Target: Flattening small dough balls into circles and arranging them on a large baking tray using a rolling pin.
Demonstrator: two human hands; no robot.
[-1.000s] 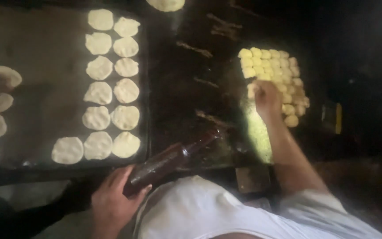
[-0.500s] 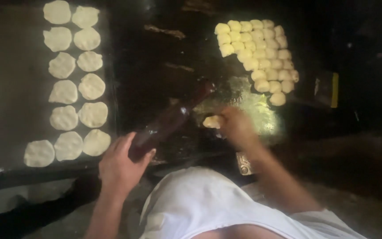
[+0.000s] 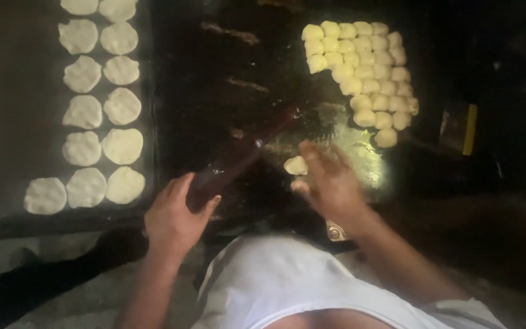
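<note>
Since the earlier frames the right hand (image 3: 330, 180) has come back from the dough balls (image 3: 363, 70) toward the body; it now lies fingers spread, loose, over the dark board (image 3: 214, 79), a dough ball (image 3: 295, 165) just left of its fingertips. Left hand (image 3: 175, 216) stays clenched on the rolling pin (image 3: 238, 158), which slants across the board. Left of the board, a tray (image 3: 13, 91) holds flat discs (image 3: 101, 109) in two columns.

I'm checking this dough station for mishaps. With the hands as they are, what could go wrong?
The left hand grips only one end of the slanted rolling pin, so it might swing into the flattened rounds. The right hand looks blurred beside a small dough piece, so it may fumble it. The light is dim.
</note>
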